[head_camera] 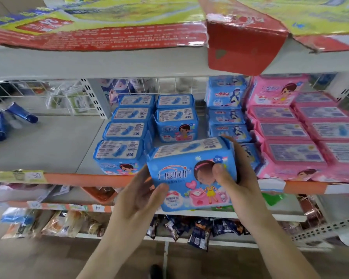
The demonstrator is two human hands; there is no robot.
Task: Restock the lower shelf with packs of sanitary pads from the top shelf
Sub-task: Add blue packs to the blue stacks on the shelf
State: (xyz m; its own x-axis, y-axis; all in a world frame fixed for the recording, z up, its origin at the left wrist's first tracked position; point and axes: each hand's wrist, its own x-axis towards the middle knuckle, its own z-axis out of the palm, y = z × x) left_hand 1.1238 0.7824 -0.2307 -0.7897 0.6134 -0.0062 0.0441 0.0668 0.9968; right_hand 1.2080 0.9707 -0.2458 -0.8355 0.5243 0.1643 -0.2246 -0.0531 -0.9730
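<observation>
Both hands clamp 1 blue pack [191, 174] of sanitary pads at the front edge of the shelf [48, 150]. The left hand [141, 196] grips its left end, thumb on the front. The right hand [238, 178] wraps its right end, thumb pressed on the printed face. Behind it stand rows of blue packs [125, 133]; pink packs [290, 133] fill the shelf's right side.

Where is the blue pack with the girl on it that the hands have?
Head view, centre: the blue pack sits between both hands, before the shelf edge.
</observation>
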